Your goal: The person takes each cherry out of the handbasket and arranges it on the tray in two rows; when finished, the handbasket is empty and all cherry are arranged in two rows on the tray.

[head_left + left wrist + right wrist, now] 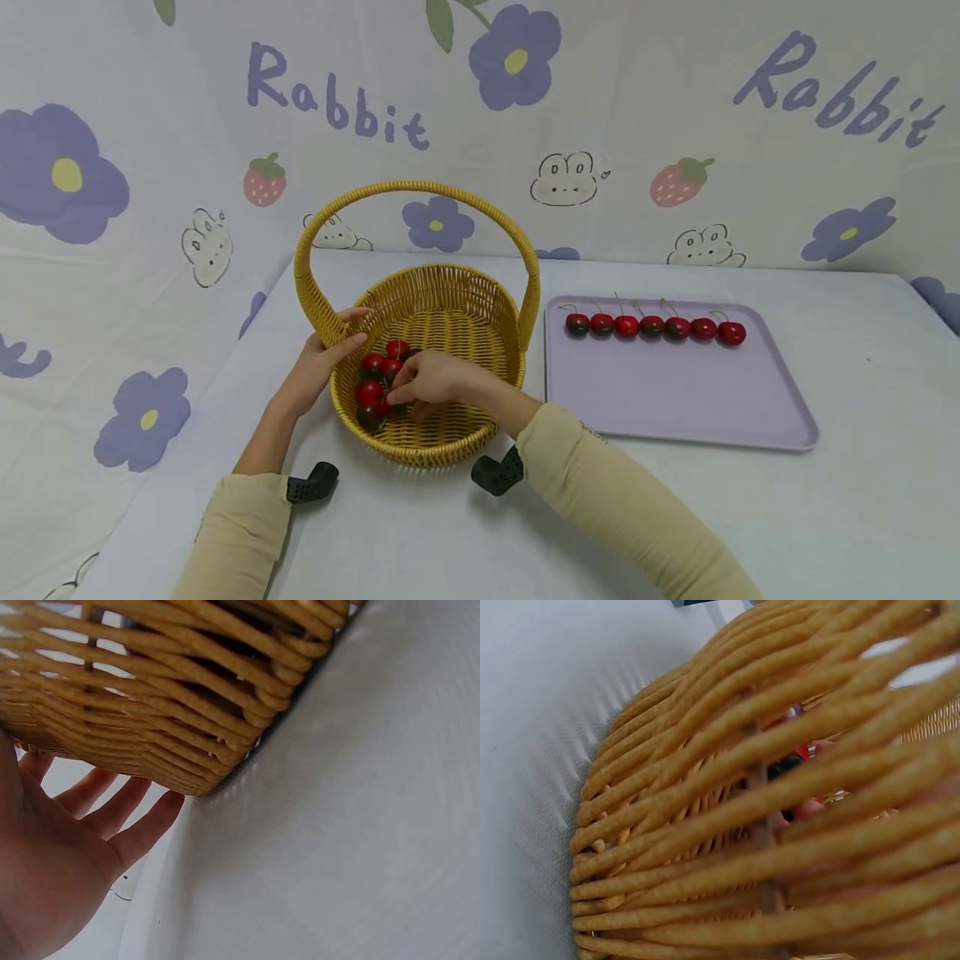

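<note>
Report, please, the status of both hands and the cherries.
Left hand holds basket side. Right hand inside, at cherries; grip unclear. Seven other cherries lined on tray. Basket partly blocks right wrist view.

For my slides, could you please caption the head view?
Right hand at cherries inside a wicker basket, left hand on its side; seven cherries line a lilac tray.

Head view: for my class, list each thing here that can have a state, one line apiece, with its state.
Basket: upright, part-filled
Handle: raised
Basket cherries: loosely grouped at the left side
Tray: flat, partly covered
Tray cherries: seven, in a row along the far edge
Left hand: holding the basket's left rim
Right hand: inside the basket, fingers at the cherries; grip unclear
</note>
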A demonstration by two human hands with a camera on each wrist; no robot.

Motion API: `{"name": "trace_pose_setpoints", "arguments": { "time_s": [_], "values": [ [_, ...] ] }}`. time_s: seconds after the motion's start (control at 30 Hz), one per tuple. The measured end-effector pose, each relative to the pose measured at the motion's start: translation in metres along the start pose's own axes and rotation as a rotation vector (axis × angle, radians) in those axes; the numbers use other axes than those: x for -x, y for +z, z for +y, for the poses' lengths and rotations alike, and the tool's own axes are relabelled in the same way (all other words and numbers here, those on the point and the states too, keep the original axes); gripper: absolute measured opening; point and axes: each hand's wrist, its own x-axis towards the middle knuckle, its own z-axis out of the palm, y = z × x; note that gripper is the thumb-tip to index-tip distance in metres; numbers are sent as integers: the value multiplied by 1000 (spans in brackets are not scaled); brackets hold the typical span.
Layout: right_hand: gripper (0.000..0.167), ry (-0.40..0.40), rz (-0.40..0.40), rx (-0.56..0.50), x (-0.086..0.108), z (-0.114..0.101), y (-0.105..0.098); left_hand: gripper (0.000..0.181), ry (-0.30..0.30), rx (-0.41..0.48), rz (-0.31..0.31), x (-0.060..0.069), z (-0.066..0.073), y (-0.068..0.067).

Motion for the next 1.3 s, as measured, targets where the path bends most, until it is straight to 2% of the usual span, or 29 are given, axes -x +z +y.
{"name": "trace_pose_setpoints", "arguments": {
  "time_s": [0.23,0.47,0.53,0.77,1.1,1.3],
  "values": [
    [23,-5,29,54,-1,-3,5,50,-1,0,-4,0,0,0],
    [19,-23,97,234,-4,-7,13,50,2,-9,0,0,-1,0],
    [18,-23,107,249,-4,-6,14,51,2,-7,0,0,-2,0],
    [22,-5,109,161,-1,-5,10,51,-2,-5,-3,-1,-3,-1],
    [24,-34,116,197,4,-4,2,51,2,-7,1,-2,-3,-2],
    [24,-56,127,106,11,0,-7,52,-4,-6,2,-1,-3,-1]
  ]
}}
